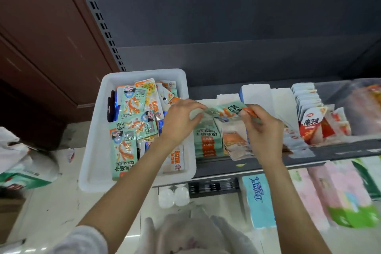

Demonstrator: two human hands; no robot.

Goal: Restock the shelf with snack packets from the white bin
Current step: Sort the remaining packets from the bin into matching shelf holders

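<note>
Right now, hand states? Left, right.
Left hand: pinching one end of the green snack packet.
Right hand: pinching the packet's other end, above the shelf.

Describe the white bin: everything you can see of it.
The white bin is a rectangular tub of what looks like plastic, with rounded corners and a rolled rim. It sits upright at the left end of the shelf, its near corner jutting past the shelf edge. Loose snack packets, mostly mint green and orange, lie jumbled inside. The left hand reaches across its right rim; whether the forearm touches cannot be told.
</note>
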